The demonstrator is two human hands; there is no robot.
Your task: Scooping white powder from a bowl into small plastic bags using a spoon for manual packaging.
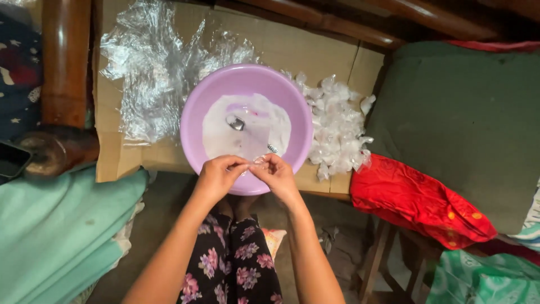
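Clear plastic, a small packet (257, 161), sat pinched between the fingertips of the left hand (216, 177) and the right hand (277, 174), both grasping it over the near rim of a purple basin (191, 121). Its contents were probably the same white powder (253, 132) that lay in the basin around a metal spoon (236, 123). Right of the basin, touching its edge, a heap of filled packets (337, 132) ran to the cardboard's (121, 160) border. Loose plastic sheets (152, 73) covered the left side. Bare cardboard showed beside the wrists.
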